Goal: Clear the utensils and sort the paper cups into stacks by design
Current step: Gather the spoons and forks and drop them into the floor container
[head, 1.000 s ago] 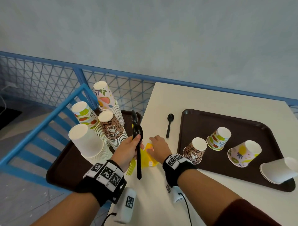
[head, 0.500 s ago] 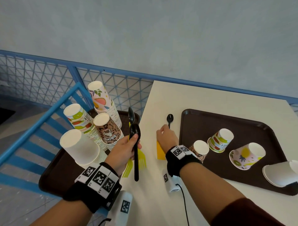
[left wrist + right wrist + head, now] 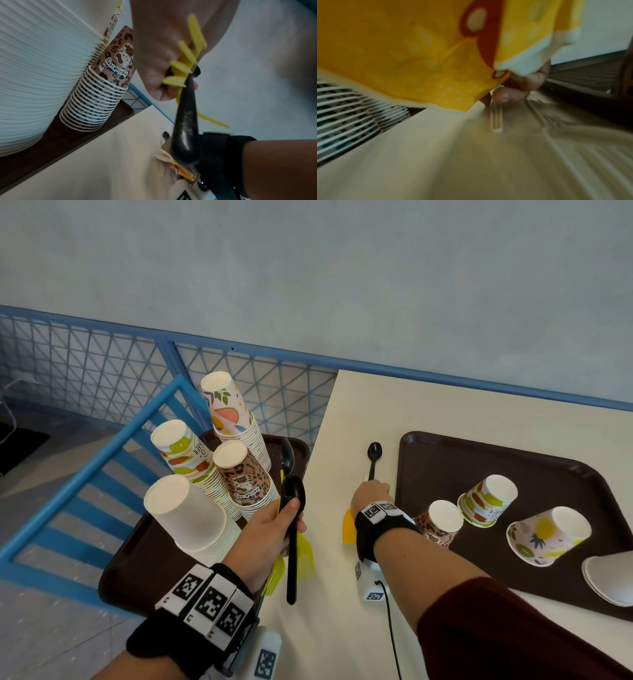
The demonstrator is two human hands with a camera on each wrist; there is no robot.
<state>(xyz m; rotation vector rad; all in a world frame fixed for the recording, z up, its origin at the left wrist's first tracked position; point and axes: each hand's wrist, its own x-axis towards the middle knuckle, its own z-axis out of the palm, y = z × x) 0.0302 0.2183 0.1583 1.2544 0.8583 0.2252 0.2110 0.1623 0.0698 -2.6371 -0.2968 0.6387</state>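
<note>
- Currently: black spoon (image 3: 373,457) lies on table (image 3: 445,409) just left of right-hand tray (image 3: 407,460); long axis runs near-to-far, bowl at far end, handle end toward R hand.
- R hand (image 3: 371,495) at spoon's near end, fingers curled, yellow napkin (image 3: 419,54) gripped; contact w/ handle unclear.
- L hand (image 3: 270,529) farther off, fist round black spoons (image 3: 292,542) + yellow forks (image 3: 305,556).
- Judgement: R hand nearer, takes it.

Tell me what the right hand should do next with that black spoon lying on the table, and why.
Probably close the fingers on the black spoon handle and lift it. The right hand sits at the handle's near end with a yellow packet tucked under it, while the left hand already grips black spoons and yellow forks, so this looks like the last loose utensil in view.
</note>
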